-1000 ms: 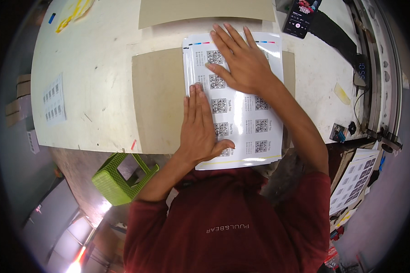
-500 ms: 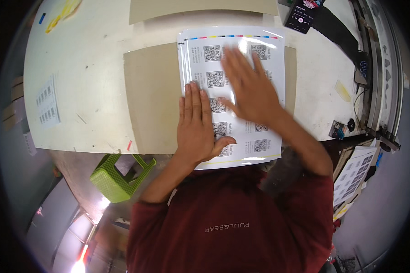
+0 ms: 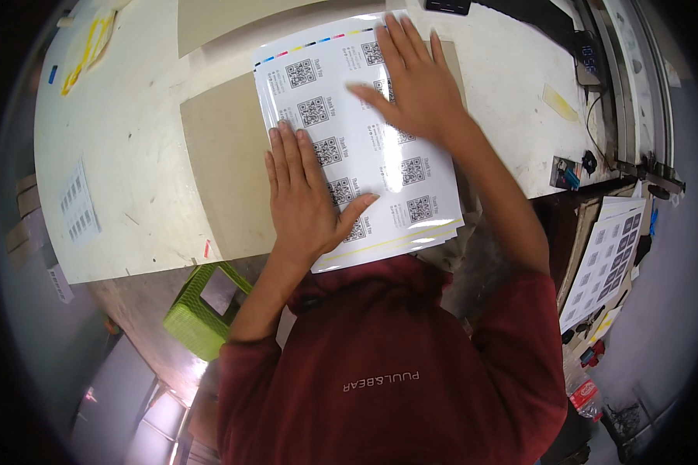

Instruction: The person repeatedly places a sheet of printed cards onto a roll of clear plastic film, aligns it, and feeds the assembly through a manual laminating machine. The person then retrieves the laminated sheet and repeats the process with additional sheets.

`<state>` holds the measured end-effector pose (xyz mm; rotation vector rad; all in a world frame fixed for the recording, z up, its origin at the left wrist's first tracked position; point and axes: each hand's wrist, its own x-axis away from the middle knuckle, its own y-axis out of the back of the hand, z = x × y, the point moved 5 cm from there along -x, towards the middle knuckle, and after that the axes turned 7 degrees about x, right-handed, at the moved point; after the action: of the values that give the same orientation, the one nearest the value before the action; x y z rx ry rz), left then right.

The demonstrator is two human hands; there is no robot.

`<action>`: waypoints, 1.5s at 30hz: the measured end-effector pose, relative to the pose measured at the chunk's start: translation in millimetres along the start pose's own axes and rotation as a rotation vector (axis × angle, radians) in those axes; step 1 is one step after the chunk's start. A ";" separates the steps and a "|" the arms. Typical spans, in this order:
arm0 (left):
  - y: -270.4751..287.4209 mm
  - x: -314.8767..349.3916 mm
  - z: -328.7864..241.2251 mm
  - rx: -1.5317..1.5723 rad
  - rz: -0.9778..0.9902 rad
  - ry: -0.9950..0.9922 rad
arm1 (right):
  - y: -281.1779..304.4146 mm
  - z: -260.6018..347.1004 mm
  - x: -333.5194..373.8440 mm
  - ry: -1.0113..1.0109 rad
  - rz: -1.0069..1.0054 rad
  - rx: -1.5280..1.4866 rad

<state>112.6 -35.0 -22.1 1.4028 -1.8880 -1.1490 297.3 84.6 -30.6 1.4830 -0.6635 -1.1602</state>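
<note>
White worktable [image 3: 124,155] (brown board [image 3: 225,170] on top), both hands, left hand [image 3: 306,194] and right hand [image 3: 415,81], fingers spread flat on glossy printed sheets [image 3: 364,147]

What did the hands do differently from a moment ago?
The right hand slid down the glossy printed sheet toward the person, then back up to its far end, staying flat. The left hand stayed pressed flat on the near part of the sheet. Nothing was picked up or let go; the brown board stayed underneath.
</note>
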 end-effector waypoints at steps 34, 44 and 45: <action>0.2 6.4 40.7 1.092 -0.084 0.067 | 33.4 12.0 95.4 -0.485 0.158 -1.494; 31.3 -17.3 35.3 1.034 -0.163 0.356 | 13.4 -36.2 83.8 -0.619 0.090 -1.319; 32.8 -31.6 45.9 1.019 -0.216 0.419 | 11.3 -38.5 73.6 -0.641 0.103 -1.365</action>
<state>69.8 13.0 -14.8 2.1706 -2.0837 0.1630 361.5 32.6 -44.9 -0.0804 -0.1927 -1.5119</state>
